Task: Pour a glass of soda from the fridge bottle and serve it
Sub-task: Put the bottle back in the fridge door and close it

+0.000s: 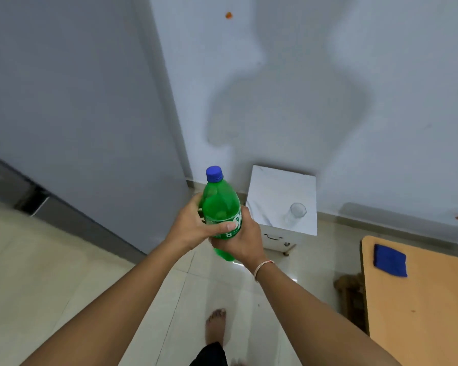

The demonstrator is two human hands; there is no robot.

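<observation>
A: Head view. Holding what?

B: Green bottle [220, 211], upright, leaning a little, blue cap [214, 173] on. Left hand [193, 225] wrapped round the label from the left, thumb across the front. Right hand [242, 240] closed round the lower body from the right and beneath. Both clamped on the bottle, touching each other at the label.

A: And above the grip?

B: Neck and cap, clear of the fingers. Green base poking out below the right palm.

A: Glass?

B: Clear glass [295, 213], empty as far as can be told, standing beyond and right of the grip on a small white cabinet [280, 188] against the wall [302, 75]. Apart from the bottle.

A: Elsewhere?

B: Left of the grip and beyond, a tall grey panel; fridge or door, cannot tell. Far right of the grip, a tan table [421, 299] with a blue cloth [389, 261] on it. Below the grip, pale tiled floor [37, 260] and a bare foot [215, 326]. Thin bracelet [261, 268] on the right wrist.
</observation>
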